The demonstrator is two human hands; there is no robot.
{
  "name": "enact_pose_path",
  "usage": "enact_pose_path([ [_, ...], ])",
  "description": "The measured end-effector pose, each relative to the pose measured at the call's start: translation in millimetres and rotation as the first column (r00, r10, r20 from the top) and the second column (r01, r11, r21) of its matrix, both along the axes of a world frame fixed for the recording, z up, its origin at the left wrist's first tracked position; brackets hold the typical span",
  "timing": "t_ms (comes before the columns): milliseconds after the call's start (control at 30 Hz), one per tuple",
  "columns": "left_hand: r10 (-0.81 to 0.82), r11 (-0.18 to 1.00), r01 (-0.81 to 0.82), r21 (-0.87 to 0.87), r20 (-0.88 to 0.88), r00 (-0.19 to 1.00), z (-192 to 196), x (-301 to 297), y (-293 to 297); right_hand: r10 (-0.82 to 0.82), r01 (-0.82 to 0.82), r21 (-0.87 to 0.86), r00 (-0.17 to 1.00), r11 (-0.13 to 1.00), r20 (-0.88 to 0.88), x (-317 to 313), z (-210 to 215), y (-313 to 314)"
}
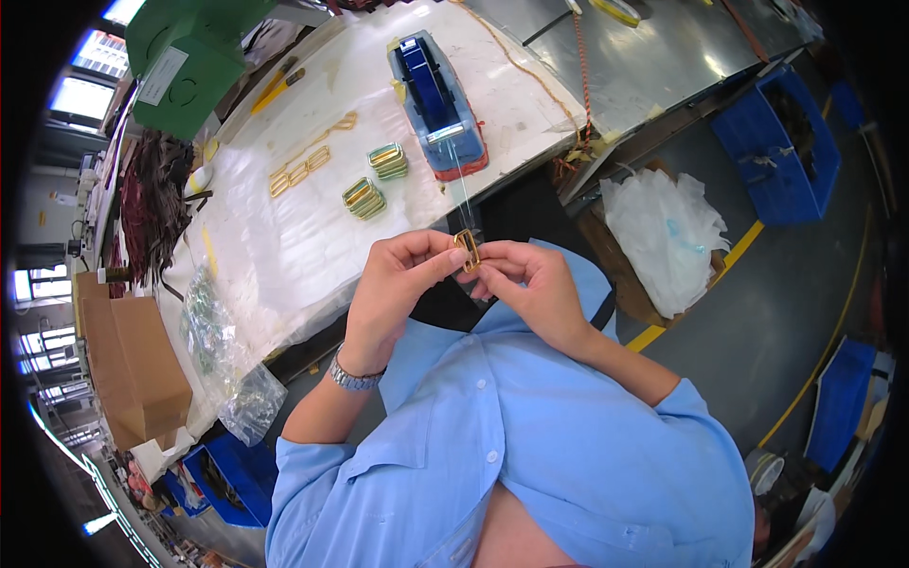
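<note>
Between both hands, in front of my chest, is a gold-coloured metal buckle [467, 248] with a rectangular frame. My left hand [398, 284] pinches it from the left side, thumb and forefinger closed on the metal. From the right, my right hand [535, 289] grips its lower part with closed fingertips. A clear strip of tape runs up from the buckle to a blue tape dispenser [428, 95] on the table. Two stacks of similar buckles, a nearer stack [364, 199] and a farther stack [386, 161], stand left of the dispenser.
Flat gold buckles [300, 170] lie in a row on the white table [275, 246]. Yellow-handled tools [276, 87] rest farther back. A cardboard box [137, 364] and clear plastic bags [213, 322] sit at the left. On the right are a box of white plastic [663, 237] and a blue crate [781, 147].
</note>
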State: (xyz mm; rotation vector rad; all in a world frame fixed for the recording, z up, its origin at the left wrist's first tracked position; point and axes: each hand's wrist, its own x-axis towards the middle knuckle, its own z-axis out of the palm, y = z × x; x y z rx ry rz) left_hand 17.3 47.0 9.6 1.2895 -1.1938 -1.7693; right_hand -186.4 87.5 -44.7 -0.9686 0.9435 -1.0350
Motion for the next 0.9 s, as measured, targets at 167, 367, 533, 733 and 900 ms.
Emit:
enact_pose_path([
  [167, -0.006, 1.0, 0.007, -0.013, 0.047, 0.999, 1.0, 1.6, -1.7, -0.005, 0.005, 0.005, 1.0, 1.0, -0.006, -0.2, 0.8, -3.5],
  [367, -0.043, 0.997, 0.049, -0.064, 0.097, 0.994, -8.5, -0.3, -8.6, -0.011, 0.01, 0.006, 0.998, 1.0, 0.058, 1.6, -8.8, 0.4],
  [533, -0.022, 0.996, 0.03, -0.08, 0.103, 0.994, -11.1, 9.6, -6.7, 0.084, -0.094, 0.03, 0.968, 0.995, 0.238, 7.5, -23.8, -4.5],
  [733, -0.06, 0.994, 0.063, -0.087, 0.032, 0.998, -22.0, 1.1, -14.3, 0.032, -0.069, 0.115, 0.955, 0.991, 0.294, -0.3, -29.6, -6.9],
  [900, -0.061, 0.995, 0.062, -0.073, 0.021, 0.998, -26.4, -0.9, -16.7, 0.015, -0.099, 0.209, 0.929, 0.973, 0.37, -1.9, -36.5, -10.5],
])
